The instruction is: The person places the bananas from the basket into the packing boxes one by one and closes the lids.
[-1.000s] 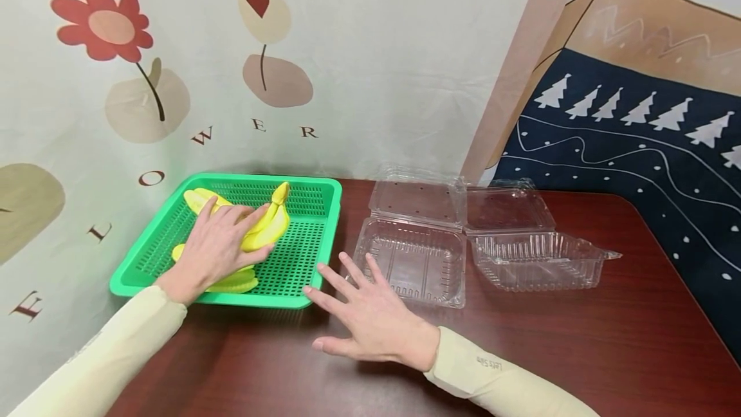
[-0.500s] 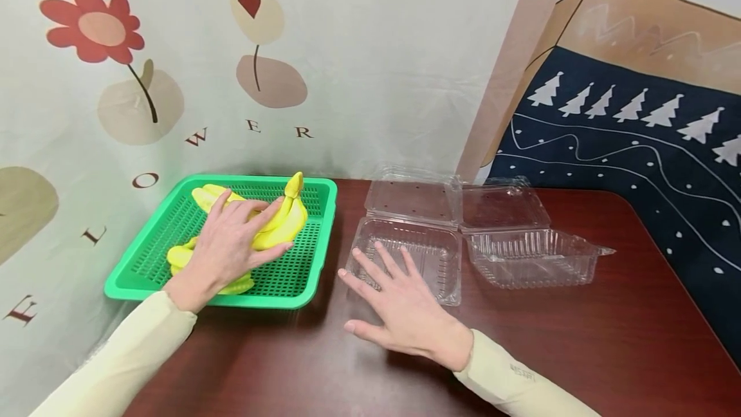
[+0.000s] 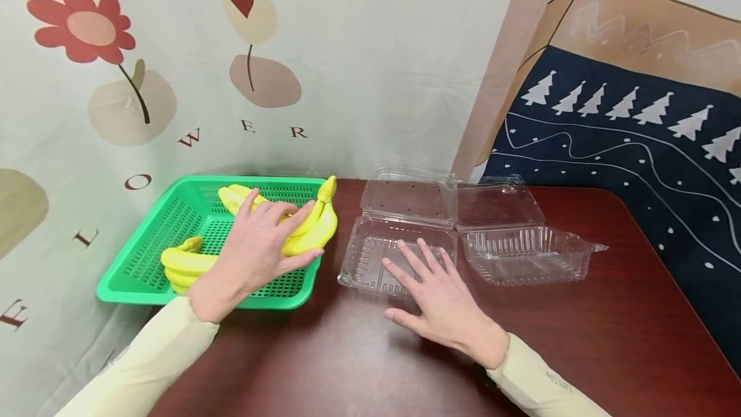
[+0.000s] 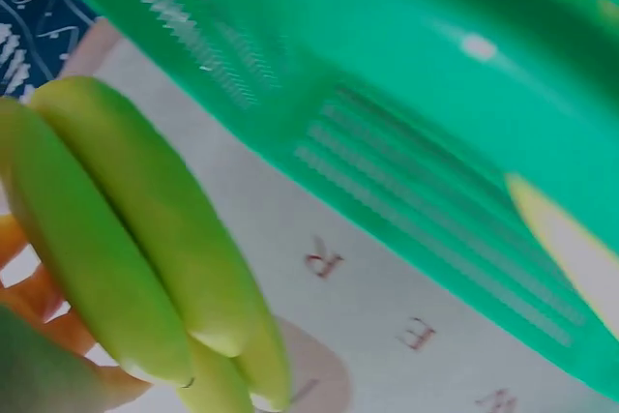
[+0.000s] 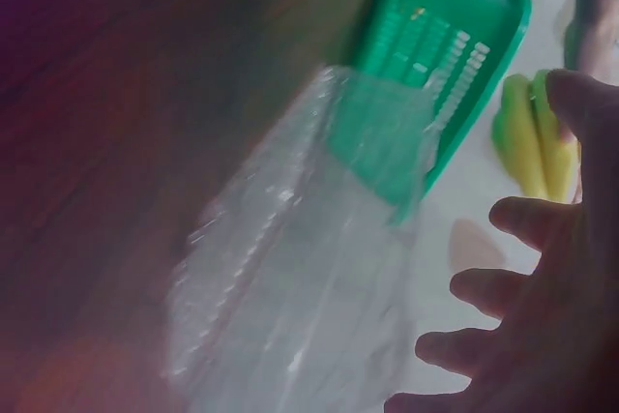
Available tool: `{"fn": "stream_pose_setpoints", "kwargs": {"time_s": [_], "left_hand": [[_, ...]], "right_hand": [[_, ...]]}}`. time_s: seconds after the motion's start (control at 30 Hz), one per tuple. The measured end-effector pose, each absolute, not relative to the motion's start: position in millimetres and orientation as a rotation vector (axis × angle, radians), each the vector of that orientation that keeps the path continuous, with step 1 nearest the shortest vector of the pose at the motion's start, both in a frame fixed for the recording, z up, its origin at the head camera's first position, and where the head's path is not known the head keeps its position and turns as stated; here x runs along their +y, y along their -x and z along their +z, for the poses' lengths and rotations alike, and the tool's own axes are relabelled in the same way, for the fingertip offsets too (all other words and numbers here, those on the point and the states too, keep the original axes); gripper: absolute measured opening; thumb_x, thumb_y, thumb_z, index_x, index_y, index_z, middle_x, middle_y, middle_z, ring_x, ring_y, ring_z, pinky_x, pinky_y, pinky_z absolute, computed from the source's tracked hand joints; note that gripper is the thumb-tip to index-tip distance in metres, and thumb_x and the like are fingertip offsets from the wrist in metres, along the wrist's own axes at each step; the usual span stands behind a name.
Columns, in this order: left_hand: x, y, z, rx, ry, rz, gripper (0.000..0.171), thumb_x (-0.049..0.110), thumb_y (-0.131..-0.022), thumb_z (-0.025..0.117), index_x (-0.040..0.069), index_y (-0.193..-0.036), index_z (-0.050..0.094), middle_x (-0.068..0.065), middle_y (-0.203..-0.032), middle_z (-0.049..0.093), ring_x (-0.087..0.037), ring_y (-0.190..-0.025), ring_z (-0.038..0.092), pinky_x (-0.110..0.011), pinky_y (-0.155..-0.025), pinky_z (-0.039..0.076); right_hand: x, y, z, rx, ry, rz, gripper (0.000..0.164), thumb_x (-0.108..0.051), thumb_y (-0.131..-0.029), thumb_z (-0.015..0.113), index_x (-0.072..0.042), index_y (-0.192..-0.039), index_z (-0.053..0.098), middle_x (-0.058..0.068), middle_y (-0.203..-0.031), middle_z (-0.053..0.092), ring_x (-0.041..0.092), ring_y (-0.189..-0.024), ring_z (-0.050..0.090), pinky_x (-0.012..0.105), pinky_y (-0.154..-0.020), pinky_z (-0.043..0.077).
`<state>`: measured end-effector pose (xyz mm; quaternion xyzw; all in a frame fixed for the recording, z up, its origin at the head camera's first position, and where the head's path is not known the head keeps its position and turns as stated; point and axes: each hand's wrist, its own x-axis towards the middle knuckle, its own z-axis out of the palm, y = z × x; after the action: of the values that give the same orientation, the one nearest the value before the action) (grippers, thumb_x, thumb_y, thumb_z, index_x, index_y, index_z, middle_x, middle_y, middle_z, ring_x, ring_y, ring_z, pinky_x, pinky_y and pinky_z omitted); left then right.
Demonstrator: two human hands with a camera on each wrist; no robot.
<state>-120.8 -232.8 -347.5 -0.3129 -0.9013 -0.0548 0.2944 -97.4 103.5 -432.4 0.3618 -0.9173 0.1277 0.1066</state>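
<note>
My left hand (image 3: pixel 257 246) grips a bunch of yellow bananas (image 3: pixel 315 230) by its top, fingers and thumb on either side. The bunch hangs over the right side of the green basket (image 3: pixel 278 303), its stem end pointing up and right. In the left wrist view, the held bananas (image 4: pixel 145 229) are beside the basket wall. A second banana bunch (image 3: pixel 185 266) lies in the basket, partly hidden by my left hand. My right hand (image 3: pixel 448 304) has its fingers spread, overlapping the front of the left clear plastic clamshell box (image 3: pixel 367 256), whose lid is raised back.
Right of it stands another clear clamshell box (image 3: pixel 527 262), also with its lid back. Both are on a dark red-brown table (image 3: pixel 324 352). A printed cloth (image 3: pixel 370 82) hangs right behind the table, and a dark blue patterned one (image 3: pixel 637 166) is at the right.
My left hand has raised the banana bunch and carried it right, uncovering more of the bunch left in the basket. My right hand has moved right, from beside the basket to the left clamshell box.
</note>
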Motion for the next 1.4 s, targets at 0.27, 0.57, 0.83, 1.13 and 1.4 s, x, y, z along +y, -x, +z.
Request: {"fn": "stream_pose_setpoints", "kwargs": {"time_s": [0.27,0.57,0.83,1.13,1.4], "left_hand": [[-197.5,116.7,-338.9,-2.493,0.853,-0.062,0.073,0.054,-0.079,0.082,0.009,-0.135,0.069,-0.011,-0.105,0.069,-0.037,-0.094,0.067,-0.069,-0.11,0.033],[-163.0,118.4,-348.5,-2.469,0.912,-0.076,0.07,0.055,-0.081,0.08,0.012,-0.136,0.069,-0.007,-0.107,0.07,-0.032,-0.096,0.065,-0.066,-0.112,0.033],[-131.6,116.9,-360.2,-2.498,0.941,-0.103,0.074,0.06,-0.082,0.079,0.015,-0.14,0.067,-0.004,-0.111,0.069,-0.029,-0.099,0.064,-0.064,-0.114,0.033],[-103.0,112.6,-379.8,-2.57,0.966,-0.118,0.074,0.062,-0.087,0.075,0.017,-0.145,0.063,-0.004,-0.118,0.067,-0.028,-0.106,0.063,-0.062,-0.117,0.031],[-88.2,112.9,-399.9,-2.573,0.998,-0.133,0.073,0.061,-0.09,0.072,0.017,-0.147,0.061,-0.003,-0.122,0.066,-0.026,-0.11,0.061,-0.06,-0.117,0.031]], "right_hand": [[133.5,105.4,-441.8,-2.753,-0.982,0.4,0.087,-0.067,-0.088,0.069,-0.025,-0.16,0.043,0.009,-0.171,0.023,0.044,-0.153,0.024,0.067,-0.117,0.027],[152.6,108.0,-445.8,-2.729,-0.954,0.509,0.089,-0.06,-0.085,0.078,-0.019,-0.158,0.047,0.02,-0.168,0.024,0.047,-0.152,0.025,0.063,-0.117,0.03],[163.3,106.5,-450.0,-2.739,-0.903,0.599,0.094,-0.055,-0.083,0.081,-0.017,-0.16,0.042,0.025,-0.168,0.02,0.049,-0.151,0.025,0.064,-0.114,0.034],[171.4,104.0,-455.9,-2.805,-0.825,0.647,0.107,-0.06,-0.083,0.08,-0.005,-0.162,0.033,0.025,-0.169,0.018,0.043,-0.154,0.024,0.061,-0.118,0.03],[175.1,105.7,-456.2,-2.847,-0.796,0.687,0.109,-0.061,-0.084,0.078,0.001,-0.16,0.031,0.022,-0.169,0.02,0.042,-0.154,0.025,0.059,-0.119,0.03]]}}
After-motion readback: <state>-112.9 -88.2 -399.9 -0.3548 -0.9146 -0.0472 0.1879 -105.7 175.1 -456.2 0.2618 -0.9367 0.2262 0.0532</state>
